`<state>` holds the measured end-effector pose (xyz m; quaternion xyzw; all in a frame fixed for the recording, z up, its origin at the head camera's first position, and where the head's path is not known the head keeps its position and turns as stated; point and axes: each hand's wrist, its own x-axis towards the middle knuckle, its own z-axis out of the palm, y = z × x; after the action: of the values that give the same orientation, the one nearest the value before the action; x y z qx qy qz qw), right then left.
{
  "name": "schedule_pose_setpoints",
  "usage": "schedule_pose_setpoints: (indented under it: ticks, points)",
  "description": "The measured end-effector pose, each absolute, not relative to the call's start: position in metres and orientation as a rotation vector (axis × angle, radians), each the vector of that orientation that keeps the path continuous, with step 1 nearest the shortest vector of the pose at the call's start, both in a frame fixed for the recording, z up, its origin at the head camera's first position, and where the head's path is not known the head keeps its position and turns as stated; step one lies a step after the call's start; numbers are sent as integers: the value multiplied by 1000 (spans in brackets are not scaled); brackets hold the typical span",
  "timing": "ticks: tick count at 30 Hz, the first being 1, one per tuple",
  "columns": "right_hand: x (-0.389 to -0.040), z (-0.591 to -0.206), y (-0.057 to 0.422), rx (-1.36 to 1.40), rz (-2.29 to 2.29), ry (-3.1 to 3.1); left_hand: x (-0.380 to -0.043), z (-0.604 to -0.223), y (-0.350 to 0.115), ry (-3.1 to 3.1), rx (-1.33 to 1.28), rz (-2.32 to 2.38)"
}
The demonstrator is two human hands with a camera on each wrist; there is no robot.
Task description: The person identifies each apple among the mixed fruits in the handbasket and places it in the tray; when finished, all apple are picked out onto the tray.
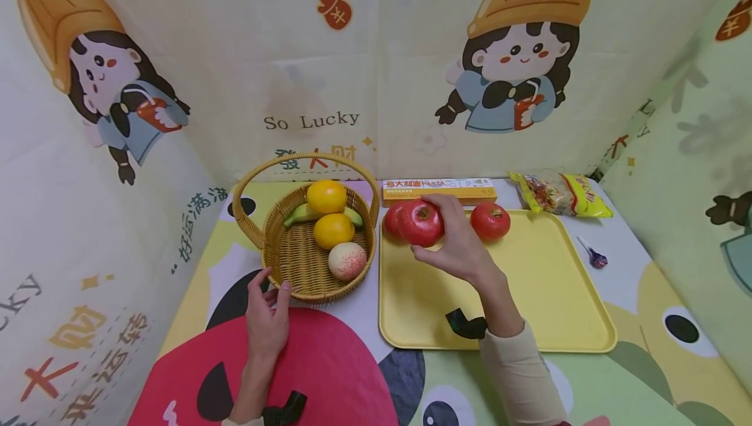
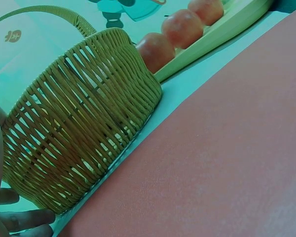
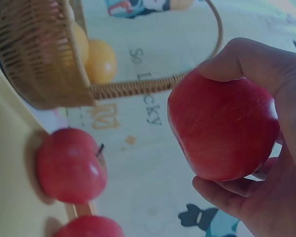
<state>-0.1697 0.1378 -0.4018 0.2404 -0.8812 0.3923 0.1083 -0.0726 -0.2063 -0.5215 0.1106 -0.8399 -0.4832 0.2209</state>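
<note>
My right hand (image 1: pixel 455 243) grips a red apple (image 1: pixel 421 222) from its right side, over the far left part of the yellow tray (image 1: pixel 529 295). In the right wrist view the thumb lies on one side of the held apple (image 3: pixel 222 126), the fingers on the other. A second apple (image 1: pixel 392 220) is partly hidden behind it, and another apple (image 1: pixel 490 221) sits on the tray to the right. My left hand (image 1: pixel 267 315) is at the near left side of the wicker basket (image 1: pixel 302 295). Its fingers (image 2: pixel 27 219) are beside the woven wall, low down.
Inside the basket are two orange fruits (image 1: pixel 326 197), a banana (image 1: pixel 301 215) and a peach (image 1: pixel 347 261). The basket's tall handle (image 1: pixel 247 217) arches up. Behind the tray lie a pasta box (image 1: pixel 464 192) and a yellow snack bag (image 1: pixel 561 194); a lollipop (image 1: pixel 596 259) is to its right.
</note>
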Motion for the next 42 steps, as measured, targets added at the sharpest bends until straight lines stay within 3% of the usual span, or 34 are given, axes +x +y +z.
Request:
schedule_pose_setpoints:
  ticks: [15,42]
  points:
    - [-184,-402,190,392,1235,-2519,-73,-523,-207,-2317,319,-1331]
    - [-200,-436,285,-477,1367,-2471,-73,-521,-206,-2317,320,-1321]
